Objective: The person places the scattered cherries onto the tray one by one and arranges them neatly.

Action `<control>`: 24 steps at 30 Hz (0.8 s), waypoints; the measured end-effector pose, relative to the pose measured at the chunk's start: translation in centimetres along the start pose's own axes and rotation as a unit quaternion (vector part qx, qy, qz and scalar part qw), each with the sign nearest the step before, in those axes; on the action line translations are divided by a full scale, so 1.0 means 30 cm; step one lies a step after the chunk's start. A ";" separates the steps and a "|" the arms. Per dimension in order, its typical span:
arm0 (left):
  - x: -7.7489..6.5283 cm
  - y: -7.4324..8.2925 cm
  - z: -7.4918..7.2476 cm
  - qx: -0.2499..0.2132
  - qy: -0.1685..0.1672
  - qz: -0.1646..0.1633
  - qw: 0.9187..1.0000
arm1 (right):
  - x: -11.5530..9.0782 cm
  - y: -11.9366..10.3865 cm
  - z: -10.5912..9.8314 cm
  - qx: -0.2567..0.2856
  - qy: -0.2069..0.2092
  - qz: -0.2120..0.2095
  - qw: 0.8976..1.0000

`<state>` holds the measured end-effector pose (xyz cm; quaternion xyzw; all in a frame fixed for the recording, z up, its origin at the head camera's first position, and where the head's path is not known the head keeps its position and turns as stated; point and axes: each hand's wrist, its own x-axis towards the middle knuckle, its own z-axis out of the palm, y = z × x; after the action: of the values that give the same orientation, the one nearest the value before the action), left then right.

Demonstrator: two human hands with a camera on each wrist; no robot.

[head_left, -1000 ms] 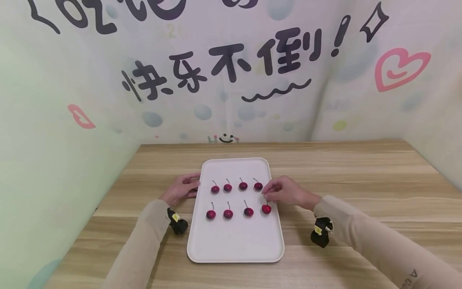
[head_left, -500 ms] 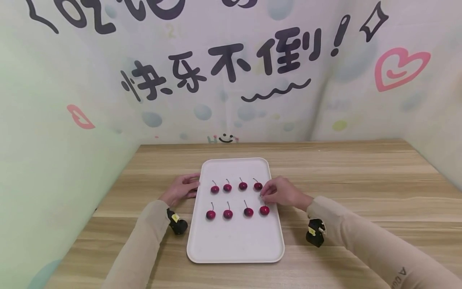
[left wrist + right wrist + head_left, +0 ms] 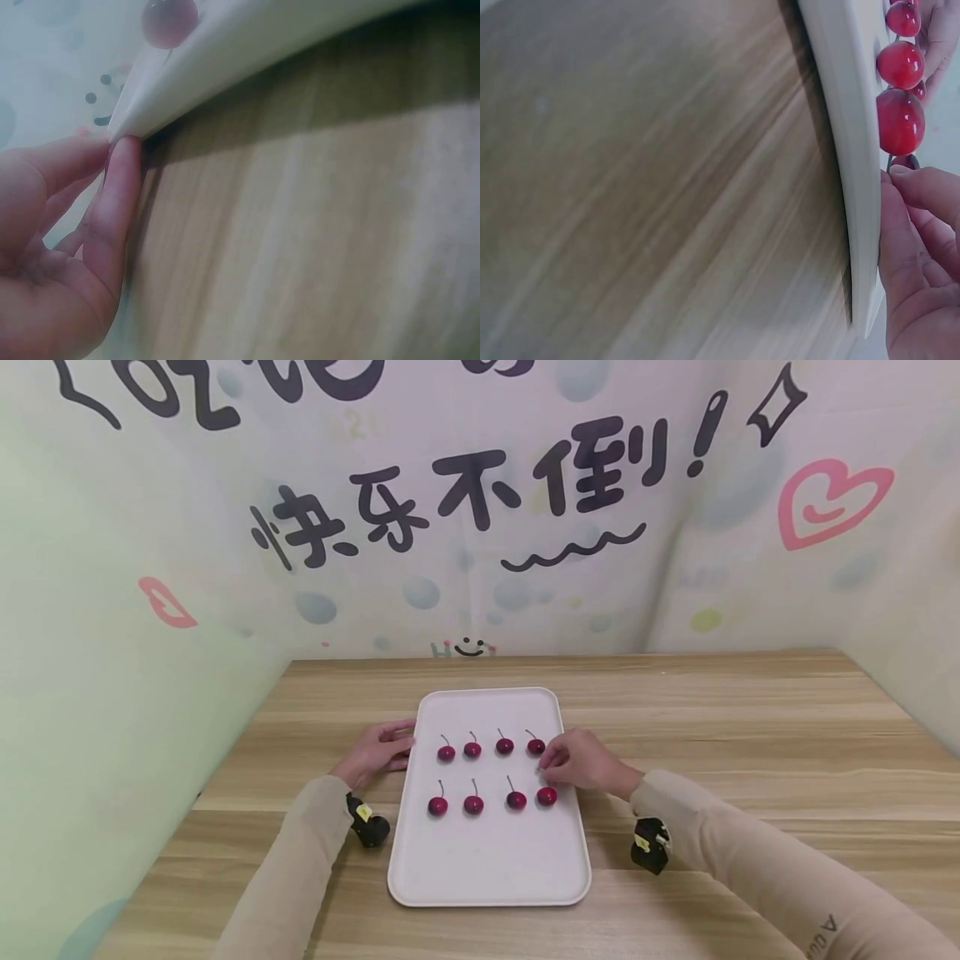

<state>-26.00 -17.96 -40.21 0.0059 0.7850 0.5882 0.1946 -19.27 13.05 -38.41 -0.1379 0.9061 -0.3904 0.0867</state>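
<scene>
Red cherries with stems lie in two rows on a white tray [image 3: 489, 864]. At the right end of the near row is a cherry [image 3: 547, 797] whose stem my right hand [image 3: 583, 760] pinches between thumb and finger; the fingertips hide most of that stem. In the right wrist view this cherry [image 3: 900, 122] appears just beyond the fingertips, over the tray rim. The far row's rightmost cherry [image 3: 536, 747] is close to the same fingers. My left hand [image 3: 378, 749] rests on the table, its fairly straight fingertips touching the tray's left rim.
The wood-grain table [image 3: 720, 727] extends around the tray. Behind it hangs a pale backdrop [image 3: 420, 610] with black writing and pink hearts. Small black wrist cameras [image 3: 650, 846] sit under both sleeves.
My right hand has shifted slightly to the left, and the pinched cherry has moved a little left and nearer with it. The left hand and the tray have hardly moved.
</scene>
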 end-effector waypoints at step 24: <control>-0.002 0.004 0.000 0.008 0.005 0.008 1.000 | -0.009 -0.008 0.001 -0.044 -0.010 -0.065 0.997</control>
<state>-25.96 -17.95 -40.08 0.0101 0.7904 0.5836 0.1858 -18.95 12.94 -38.24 -0.2045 0.9106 -0.3533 0.0639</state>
